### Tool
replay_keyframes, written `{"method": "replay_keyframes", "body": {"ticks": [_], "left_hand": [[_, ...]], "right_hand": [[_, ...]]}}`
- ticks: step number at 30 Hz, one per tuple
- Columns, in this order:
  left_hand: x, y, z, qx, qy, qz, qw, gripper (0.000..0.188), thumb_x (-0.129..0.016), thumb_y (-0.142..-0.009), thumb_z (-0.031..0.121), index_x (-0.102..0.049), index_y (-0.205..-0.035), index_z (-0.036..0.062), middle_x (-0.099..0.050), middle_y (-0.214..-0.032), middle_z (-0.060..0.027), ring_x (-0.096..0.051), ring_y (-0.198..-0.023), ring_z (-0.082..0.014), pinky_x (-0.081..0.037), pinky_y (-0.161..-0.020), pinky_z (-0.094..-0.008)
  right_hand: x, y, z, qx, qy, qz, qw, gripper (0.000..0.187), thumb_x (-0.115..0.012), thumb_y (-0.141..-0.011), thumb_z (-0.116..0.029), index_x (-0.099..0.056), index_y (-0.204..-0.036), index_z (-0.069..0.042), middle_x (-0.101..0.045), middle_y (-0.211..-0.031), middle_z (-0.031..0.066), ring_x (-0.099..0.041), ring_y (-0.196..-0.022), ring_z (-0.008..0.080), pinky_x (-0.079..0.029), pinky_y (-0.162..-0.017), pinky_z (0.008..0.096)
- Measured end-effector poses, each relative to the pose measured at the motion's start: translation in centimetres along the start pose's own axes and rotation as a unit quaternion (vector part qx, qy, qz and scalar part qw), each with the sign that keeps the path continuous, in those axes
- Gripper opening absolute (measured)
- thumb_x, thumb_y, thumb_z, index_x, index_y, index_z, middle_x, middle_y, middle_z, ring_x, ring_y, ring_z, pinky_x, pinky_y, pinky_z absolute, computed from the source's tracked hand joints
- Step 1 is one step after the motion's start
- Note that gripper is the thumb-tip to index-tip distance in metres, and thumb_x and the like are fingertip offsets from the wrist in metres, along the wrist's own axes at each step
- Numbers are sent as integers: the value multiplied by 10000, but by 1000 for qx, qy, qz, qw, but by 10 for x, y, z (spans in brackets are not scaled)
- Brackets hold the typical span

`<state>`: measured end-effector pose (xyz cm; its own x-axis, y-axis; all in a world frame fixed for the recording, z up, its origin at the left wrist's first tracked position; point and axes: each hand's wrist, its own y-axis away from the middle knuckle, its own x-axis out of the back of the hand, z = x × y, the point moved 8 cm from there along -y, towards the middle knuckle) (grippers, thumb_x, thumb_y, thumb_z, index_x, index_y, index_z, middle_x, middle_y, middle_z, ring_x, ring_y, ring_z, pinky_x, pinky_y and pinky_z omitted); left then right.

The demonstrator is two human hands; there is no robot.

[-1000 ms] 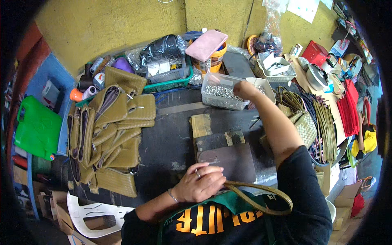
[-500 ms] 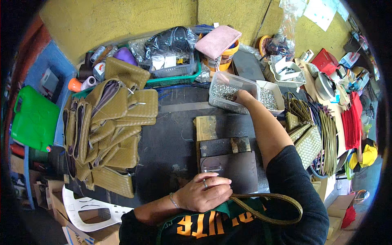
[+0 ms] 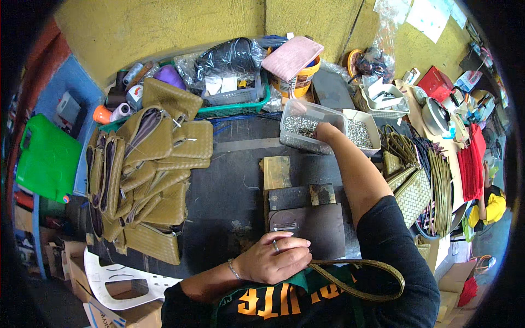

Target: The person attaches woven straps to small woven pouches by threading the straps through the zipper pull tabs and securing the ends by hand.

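My left hand (image 3: 275,258) is closed on an olive wrist strap (image 3: 377,264), close to my body at the table's near edge. The strap's loop sticks out to the right. Beyond the table's middle, my right hand (image 3: 326,132) reaches into a clear plastic container (image 3: 290,106) of small shiny metal pieces (image 3: 301,126). Its fingers are down among the pieces, so what they hold, if anything, is hidden. A white tub (image 3: 360,130) with more such metal pieces stands against the container's right side. Just ahead of my left hand lies a dark flat plate (image 3: 322,229).
Olive woven pouches (image 3: 158,180) are piled on the left. Behind them are thread spools and a green basket (image 3: 229,109). A pink pouch (image 3: 292,57) rests on an orange bucket (image 3: 298,82). Olive straps (image 3: 437,191) hang at the right; another person in yellow (image 3: 492,208) is beyond.
My right hand stays in the container, with only a slight shift of its fingers. The left hand and the strap look almost unmoved.
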<state>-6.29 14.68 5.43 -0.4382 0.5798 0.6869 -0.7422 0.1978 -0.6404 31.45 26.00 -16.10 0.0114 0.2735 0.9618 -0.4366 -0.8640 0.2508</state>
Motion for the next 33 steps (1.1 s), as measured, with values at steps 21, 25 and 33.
{"method": "replay_keyframes", "body": {"ticks": [21, 25, 33], "left_hand": [[0, -5, 3, 3, -43, -36, 998, 224, -653, -680, 172, -609, -893, 121, -524, -948, 25, -494, -954, -120, -338, -849, -302], [-6, -8, -3, 19, -25, -48, 998, 197, -540, -734, 163, -577, -918, 105, -515, -949, 6, -474, -970, -131, -310, -873, -333], [-7, -16, 22, -8, -76, -43, 996, 194, -611, -657, 126, -617, -848, 95, -541, -887, 25, -509, -888, -125, -346, -827, -334]], "right_hand": [[106, 91, 0, -101, -471, 229, 846, 193, -571, -723, -180, -577, -785, 2, -594, -703, 106, -571, -673, 200, -443, -632, 307], [148, 160, -61, 31, -699, 193, 688, 79, -548, -783, -95, -550, -799, -19, -531, -692, -17, -466, -624, 58, -378, -574, 195], [148, 343, -143, 188, -556, 211, 781, 57, -567, -747, -31, -535, -779, 4, -565, -754, 98, -562, -699, 204, -431, -607, 266]]}}
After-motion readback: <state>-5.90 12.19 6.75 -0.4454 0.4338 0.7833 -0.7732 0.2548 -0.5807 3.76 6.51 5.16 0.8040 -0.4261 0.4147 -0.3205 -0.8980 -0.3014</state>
